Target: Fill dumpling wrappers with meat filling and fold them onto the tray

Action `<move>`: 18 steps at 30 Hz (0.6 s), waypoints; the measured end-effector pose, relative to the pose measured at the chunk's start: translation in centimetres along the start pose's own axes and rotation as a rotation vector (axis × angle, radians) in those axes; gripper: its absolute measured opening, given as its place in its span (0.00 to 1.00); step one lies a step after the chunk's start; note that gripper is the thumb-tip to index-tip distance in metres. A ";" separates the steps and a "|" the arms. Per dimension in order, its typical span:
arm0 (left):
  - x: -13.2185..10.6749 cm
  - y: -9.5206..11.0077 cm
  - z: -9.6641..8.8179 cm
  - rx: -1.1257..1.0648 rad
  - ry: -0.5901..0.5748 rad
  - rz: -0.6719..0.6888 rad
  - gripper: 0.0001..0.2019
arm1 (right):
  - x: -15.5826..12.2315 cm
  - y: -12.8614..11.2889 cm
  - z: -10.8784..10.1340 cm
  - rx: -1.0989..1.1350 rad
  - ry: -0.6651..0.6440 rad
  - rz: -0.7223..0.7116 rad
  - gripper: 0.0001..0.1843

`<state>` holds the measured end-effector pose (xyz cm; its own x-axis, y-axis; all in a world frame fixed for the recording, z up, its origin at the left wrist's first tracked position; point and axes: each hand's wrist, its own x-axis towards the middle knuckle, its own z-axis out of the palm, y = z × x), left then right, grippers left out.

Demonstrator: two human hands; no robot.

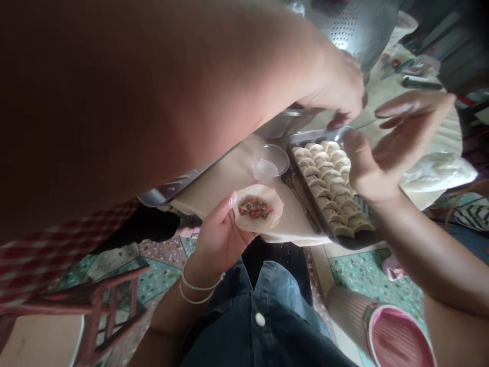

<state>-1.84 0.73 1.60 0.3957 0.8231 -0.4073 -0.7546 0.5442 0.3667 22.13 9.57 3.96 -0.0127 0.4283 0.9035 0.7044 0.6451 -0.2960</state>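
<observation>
My left hand (225,237), with beaded bracelets at the wrist, holds a round dumpling wrapper (278,211) by its left edge, thumb on top and fingers beneath. Minced meat filling with green bits (255,207) lies in the middle of the wrapper, which is unfolded. Above the right side of a metal tray (328,235), my right hand (389,140) is raised, slightly blurred, its thumb and fingers apart and nothing visible in it. Rows of folded dumplings (332,181) fill much of that tray. A small clear plastic bowl (272,160) and a metal utensil (301,204) lie between wrapper and tray.
Another person's arm (244,92) crosses from the upper left, its hand (344,92) near the tray's far edge, hiding part of the table. Behind are a metal bowl (290,120) and a perforated metal vessel (347,30). A plastic bag (439,171) lies right; below stands a bin (355,311).
</observation>
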 end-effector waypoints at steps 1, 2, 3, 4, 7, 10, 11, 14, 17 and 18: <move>0.0 -0.1 0.0 -0.002 -0.013 0.002 0.21 | -0.3 -0.3 -0.2 -0.007 0.019 -0.020 0.17; 0.1 -0.2 0.0 -0.003 -0.021 0.002 0.21 | -0.6 -0.6 -0.4 -0.023 0.020 -0.053 0.17; 0.1 -0.3 0.0 -0.004 -0.021 0.003 0.21 | -0.8 -1.0 -0.6 -0.039 0.005 -0.096 0.17; 0.2 -0.4 0.0 -0.005 -0.016 0.005 0.20 | -1.1 -1.3 -0.8 -0.051 -0.028 -0.141 0.17; 0.3 -0.7 0.2 -0.013 0.009 0.021 0.19 | -1.7 -2.4 -1.0 -0.050 -0.215 -0.235 0.20; 0.4 -0.9 0.3 -0.015 0.027 0.032 0.18 | -1.7 -2.7 -0.7 -0.021 -0.478 -0.260 0.19; 0.4 -0.9 0.3 -0.014 0.034 0.034 0.18 | -1.6 -2.7 -0.4 -0.011 -0.575 -0.240 0.19; 0.3 -0.6 0.3 -0.024 0.048 0.040 0.20 | -1.0 -2.3 0.5 0.021 -0.815 -0.169 0.22; 0.1 0.0 0.4 -0.033 0.105 0.067 0.22 | -0.8 -2.1 1.8 0.043 -0.944 -0.182 0.26; 0.1 0.2 0.4 -0.030 0.135 0.080 0.22 | -0.8 -2.1 2.3 0.033 -0.980 -0.196 0.28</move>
<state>-1.76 0.94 1.96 0.2614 0.8332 -0.4873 -0.7970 0.4710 0.3780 19.02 9.29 3.12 -0.7168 0.6352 0.2876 0.6070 0.7715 -0.1910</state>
